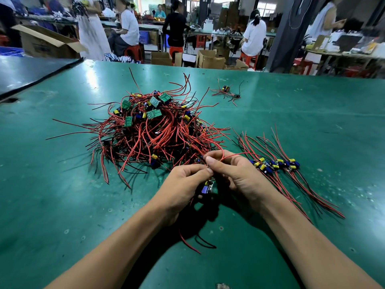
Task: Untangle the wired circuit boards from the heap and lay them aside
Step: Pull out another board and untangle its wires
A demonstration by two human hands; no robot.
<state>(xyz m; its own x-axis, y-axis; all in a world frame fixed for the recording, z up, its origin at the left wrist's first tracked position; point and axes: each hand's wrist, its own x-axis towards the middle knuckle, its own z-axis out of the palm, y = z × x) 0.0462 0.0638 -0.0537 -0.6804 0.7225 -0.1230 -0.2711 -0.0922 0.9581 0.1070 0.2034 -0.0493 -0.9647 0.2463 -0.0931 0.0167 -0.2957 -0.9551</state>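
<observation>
A heap (150, 130) of small green circuit boards with red and black wires lies on the green table (62, 205), ahead and to the left. My left hand (183, 184) grips one board (206, 187) with blue and yellow parts just in front of the heap; its wires trail down toward me. My right hand (235, 174) pinches a red wire (233, 155) that runs from the heap's near edge. To the right lies a row of separated boards (275, 164), their wires stretched out side by side.
Two more wired boards (228, 91) lie apart at the far middle of the table. A dark mat (31, 74) overlaps the table's far left corner. Beyond the far edge are cardboard boxes, red stools and several people at other benches.
</observation>
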